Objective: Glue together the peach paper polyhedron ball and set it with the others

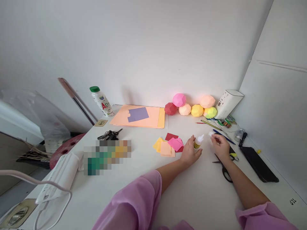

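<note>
My left hand (pixel 190 152) is curled round a small glue bottle (pixel 197 143) with a yellowish label and a white nozzle pointing up. My right hand (pixel 220 147) is closed in a pinch, with a small white cap (pixel 211 133) at its fingertips. Left of the bottle lies a loose pile of square paper pieces in red, pink (pixel 175 144), peach (pixel 166 148) and yellow. Black-handled scissors (pixel 225 174) lie partly under my right forearm.
Several faceted paper balls (pixel 179 100) are stacked along the wall. Peach sheets (pixel 120 116) carry a purple paper piece (pixel 139 115). A white bottle (pixel 102 102), keys (pixel 110 134) and a power strip (pixel 63 175) are leftward; pencils (pixel 211 124) and a black pouch (pixel 259 164) rightward.
</note>
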A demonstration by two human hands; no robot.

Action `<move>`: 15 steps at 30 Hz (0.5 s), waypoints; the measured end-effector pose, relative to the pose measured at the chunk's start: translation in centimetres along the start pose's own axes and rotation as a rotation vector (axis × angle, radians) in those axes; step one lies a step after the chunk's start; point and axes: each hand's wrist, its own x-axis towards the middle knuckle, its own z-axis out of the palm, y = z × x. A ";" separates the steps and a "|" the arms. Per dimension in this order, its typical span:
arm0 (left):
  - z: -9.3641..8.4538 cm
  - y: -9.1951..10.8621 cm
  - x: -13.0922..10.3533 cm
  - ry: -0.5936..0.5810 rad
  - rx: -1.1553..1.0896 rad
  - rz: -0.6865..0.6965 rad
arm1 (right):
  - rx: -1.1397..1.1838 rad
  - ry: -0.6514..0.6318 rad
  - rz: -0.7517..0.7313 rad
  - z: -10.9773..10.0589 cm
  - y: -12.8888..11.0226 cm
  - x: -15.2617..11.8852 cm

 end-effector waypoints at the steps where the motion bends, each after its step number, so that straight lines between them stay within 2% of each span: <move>1: -0.1 0.0 0.1 -0.017 -0.003 -0.001 | 0.027 -0.005 -0.005 -0.2 -0.5 0.1; 8: -0.5 0.0 0.5 -0.079 -0.002 -0.018 | 0.182 -0.080 -0.006 -0.7 -5.9 1.2; 13: -0.6 0.1 0.6 -0.115 0.004 -0.019 | 0.450 0.083 0.286 -0.4 -8.4 3.5; 15: -0.7 0.1 0.6 -0.125 0.010 -0.018 | 0.592 0.076 0.408 -0.5 -8.4 4.3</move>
